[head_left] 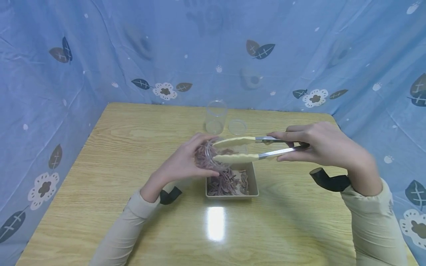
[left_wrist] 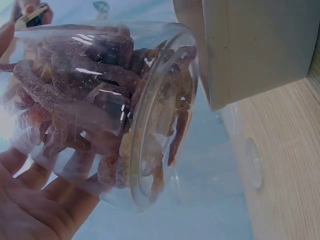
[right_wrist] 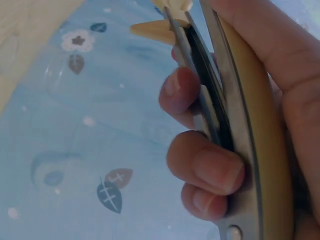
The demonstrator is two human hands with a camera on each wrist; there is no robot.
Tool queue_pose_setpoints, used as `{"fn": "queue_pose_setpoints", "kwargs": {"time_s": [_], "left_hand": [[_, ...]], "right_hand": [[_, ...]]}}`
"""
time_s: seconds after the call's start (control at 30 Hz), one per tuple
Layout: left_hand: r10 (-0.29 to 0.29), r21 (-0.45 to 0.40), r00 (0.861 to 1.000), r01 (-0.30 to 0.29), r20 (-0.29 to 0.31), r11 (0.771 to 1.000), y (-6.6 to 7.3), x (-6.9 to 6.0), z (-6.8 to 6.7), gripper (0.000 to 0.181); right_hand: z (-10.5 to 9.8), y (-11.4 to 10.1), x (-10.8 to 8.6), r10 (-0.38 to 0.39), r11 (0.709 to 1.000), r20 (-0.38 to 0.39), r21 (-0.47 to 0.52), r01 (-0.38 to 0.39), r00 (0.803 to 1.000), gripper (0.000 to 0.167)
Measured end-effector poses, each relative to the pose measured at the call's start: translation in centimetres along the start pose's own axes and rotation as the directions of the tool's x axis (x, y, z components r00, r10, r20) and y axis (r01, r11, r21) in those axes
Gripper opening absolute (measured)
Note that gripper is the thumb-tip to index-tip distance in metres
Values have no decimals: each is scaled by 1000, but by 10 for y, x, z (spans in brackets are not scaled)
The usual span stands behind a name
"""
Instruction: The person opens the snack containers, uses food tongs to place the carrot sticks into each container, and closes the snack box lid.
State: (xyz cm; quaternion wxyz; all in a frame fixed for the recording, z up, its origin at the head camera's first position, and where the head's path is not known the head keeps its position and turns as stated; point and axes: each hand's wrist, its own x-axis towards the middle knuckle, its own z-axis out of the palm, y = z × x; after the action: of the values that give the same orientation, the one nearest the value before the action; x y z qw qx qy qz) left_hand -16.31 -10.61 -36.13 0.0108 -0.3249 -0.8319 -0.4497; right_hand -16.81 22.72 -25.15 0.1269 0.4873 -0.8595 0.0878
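Observation:
My left hand (head_left: 179, 160) grips a clear plastic jar (left_wrist: 75, 110) tipped on its side, its mouth facing right. Dried reddish-brown strips fill much of the jar in the left wrist view. My right hand (head_left: 321, 142) holds metal tongs (head_left: 237, 159) with cream-coloured tips, their arms spread apart. The tong tips are at the jar's mouth; whether they touch any strips I cannot tell. Below the jar, a cream rectangular tray (head_left: 254, 181) holds more strips (head_left: 223, 184), partly hidden by the left hand and jar.
A clear cylindrical container (head_left: 215, 123) stands toward the back of the wooden table (head_left: 139, 136). A clear round lid (head_left: 237, 126) lies to its right. A blue patterned curtain (head_left: 199, 51) hangs behind and along both sides.

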Motion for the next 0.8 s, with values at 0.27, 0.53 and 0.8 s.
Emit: {"fn": "queue_pose_setpoints", "kwargs": {"time_s": [0.27, 0.53, 0.8], "left_hand": [[-55, -36, 999, 54, -4, 998, 1, 0, -1, 90], [-84, -94, 996, 81, -21, 992, 2, 1, 1, 90], [-158, -225, 975, 120, -159, 967, -3, 4, 0, 88]], "right_hand": [[1, -1, -1, -17, 1000, -45, -20, 16, 999, 38], [2, -7, 3, -2, 998, -70, -57, -2, 998, 38], [-10, -5, 0, -2, 997, -134, -76, -8, 991, 41]]}}
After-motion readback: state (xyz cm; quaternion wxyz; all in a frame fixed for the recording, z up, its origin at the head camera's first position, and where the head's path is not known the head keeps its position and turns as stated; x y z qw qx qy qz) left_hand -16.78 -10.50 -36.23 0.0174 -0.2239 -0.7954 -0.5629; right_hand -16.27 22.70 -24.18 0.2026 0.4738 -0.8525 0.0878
